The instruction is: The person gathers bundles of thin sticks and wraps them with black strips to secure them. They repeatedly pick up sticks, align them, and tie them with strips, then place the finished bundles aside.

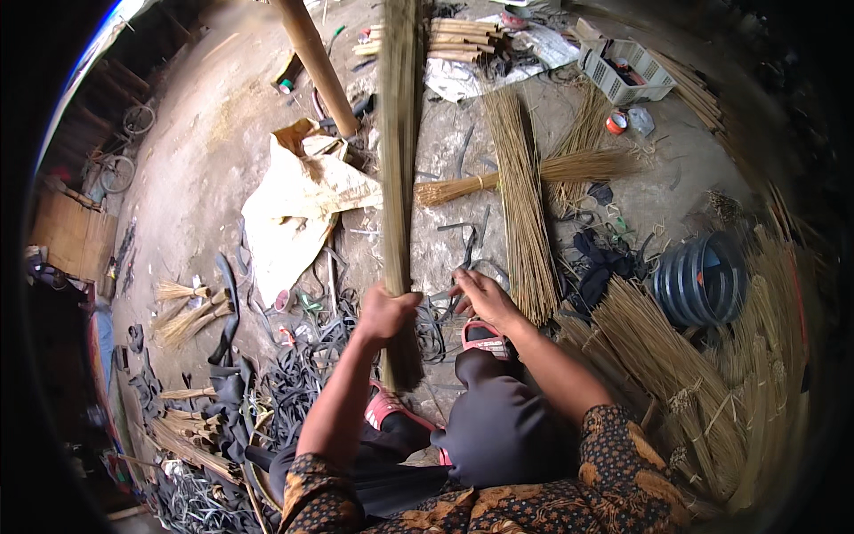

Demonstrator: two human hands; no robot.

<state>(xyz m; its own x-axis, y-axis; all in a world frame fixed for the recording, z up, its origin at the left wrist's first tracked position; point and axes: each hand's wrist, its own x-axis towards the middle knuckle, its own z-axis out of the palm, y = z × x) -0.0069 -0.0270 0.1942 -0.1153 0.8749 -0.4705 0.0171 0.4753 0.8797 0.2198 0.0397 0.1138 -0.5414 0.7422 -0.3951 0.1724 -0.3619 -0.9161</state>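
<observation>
- The work in hand looks like binding thin palm sticks into brooms. As I judge it, this one is at an early stage: the long stick bundle (398, 178) is gathered and held, but no tie shows on it where the fist grips.
- Done so far, from how things lie: tied brooms (189, 316) are scattered on the floor well to the left of the left hand, and another tied broom (525, 173) lies ahead of the right hand, across a loose sheaf of sticks (523, 214).
- Left, by my reading: a large heap of untied sticks (685, 374) sits just right of the right forearm, so much raw material is waiting.
- Left hand (384, 313): closed in a full fist around the stick bundle near its lower end. The bundle stands upright from just below the fist and runs away from the person to the top of the view.
- Right hand (485, 298): fingers bent and pointing down, reaching among the black rubber strips (436, 325) on the floor just beside the bundle. Whether it has pinched a strip I cannot tell.
- A red sandal (485, 338) shows just under the right hand.
</observation>
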